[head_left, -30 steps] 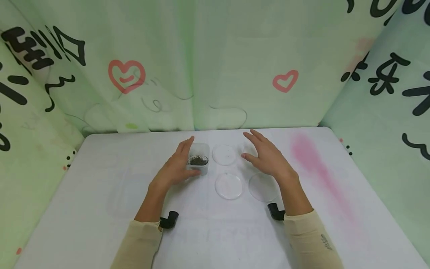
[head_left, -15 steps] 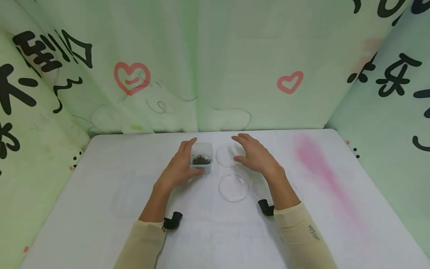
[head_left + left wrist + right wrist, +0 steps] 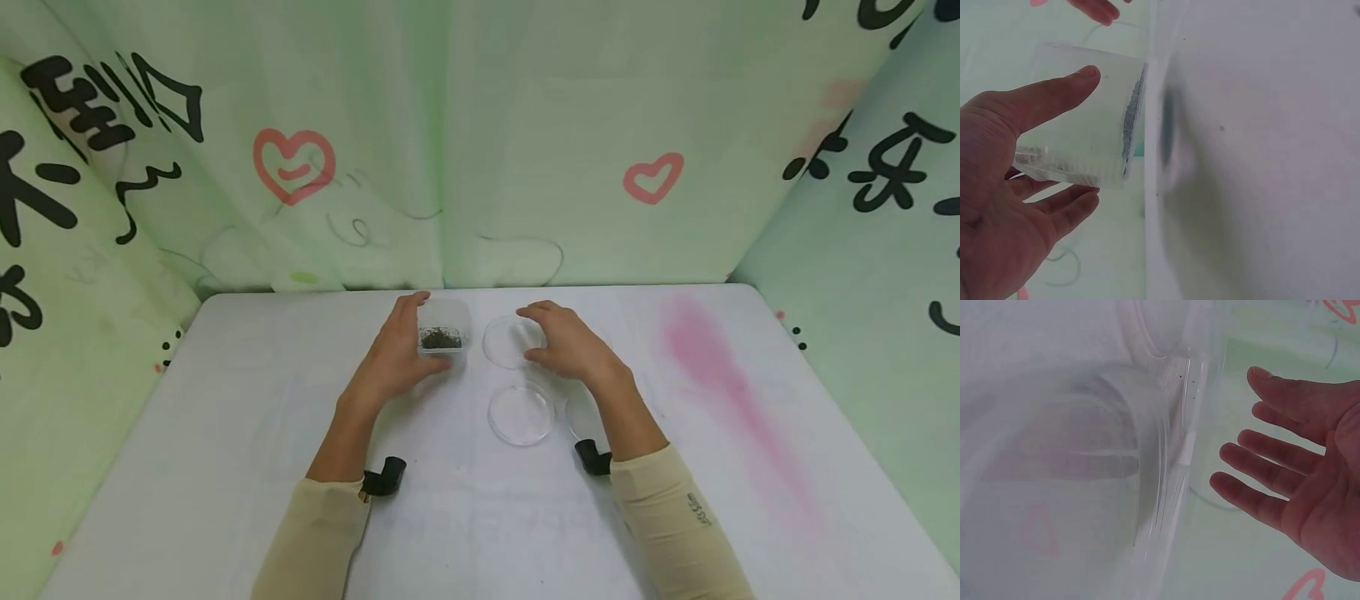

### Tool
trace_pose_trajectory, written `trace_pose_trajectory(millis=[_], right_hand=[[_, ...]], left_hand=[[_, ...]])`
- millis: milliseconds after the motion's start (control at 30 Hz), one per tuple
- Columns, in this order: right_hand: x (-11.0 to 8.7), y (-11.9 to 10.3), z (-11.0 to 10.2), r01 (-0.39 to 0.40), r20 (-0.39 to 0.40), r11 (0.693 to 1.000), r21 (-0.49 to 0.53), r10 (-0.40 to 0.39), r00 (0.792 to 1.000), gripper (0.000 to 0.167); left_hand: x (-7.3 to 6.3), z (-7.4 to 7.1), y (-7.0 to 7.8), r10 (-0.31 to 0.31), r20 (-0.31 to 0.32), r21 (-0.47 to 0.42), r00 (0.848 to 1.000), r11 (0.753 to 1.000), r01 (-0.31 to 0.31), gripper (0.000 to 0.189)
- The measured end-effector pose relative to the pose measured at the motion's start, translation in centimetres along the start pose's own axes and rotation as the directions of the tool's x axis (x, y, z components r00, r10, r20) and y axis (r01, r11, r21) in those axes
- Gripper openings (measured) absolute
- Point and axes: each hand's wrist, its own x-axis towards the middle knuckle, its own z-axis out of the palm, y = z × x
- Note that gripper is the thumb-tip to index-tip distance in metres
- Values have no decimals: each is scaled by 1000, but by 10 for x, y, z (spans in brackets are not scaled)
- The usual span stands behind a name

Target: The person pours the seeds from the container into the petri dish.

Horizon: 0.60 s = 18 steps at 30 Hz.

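My left hand (image 3: 393, 350) grips a clear plastic tub (image 3: 442, 315) with dark, soil-like grains (image 3: 441, 337) at its bottom. In the left wrist view the thumb lies across one side of the tub (image 3: 1079, 125) and the fingers hold the other side; a shadow falls on the table beneath it. My right hand (image 3: 573, 346) hovers with extended fingers over the round clear dishes, holding nothing. One dish (image 3: 504, 343) lies at its fingertips, another dish (image 3: 521, 414) lies nearer, and a further dish (image 3: 581, 415) is partly hidden under the right wrist.
A white-covered table (image 3: 465, 517) carries everything, with a pink stain (image 3: 727, 392) on its right side. Behind it hangs a green curtain (image 3: 510, 150) with hearts and black writing. In the right wrist view a clear dish (image 3: 1154, 487) shows close up.
The right hand has moved left toward the far dish and hovers there. The left hand has raised the tub slightly and moved it toward the back.
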Motion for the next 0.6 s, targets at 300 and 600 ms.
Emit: trace_pose_trajectory(millis=[300,600], right_hand=[[3,-2,7,-25,45,999,-22,26,999,67],[3,-3,8,-49,37,997,-67,51,998,67]], left_hand=[[12,6,10,-3,-30,0,1000,1000,3,105],[21,18,13,60,-121,45,991,997,-55,104]])
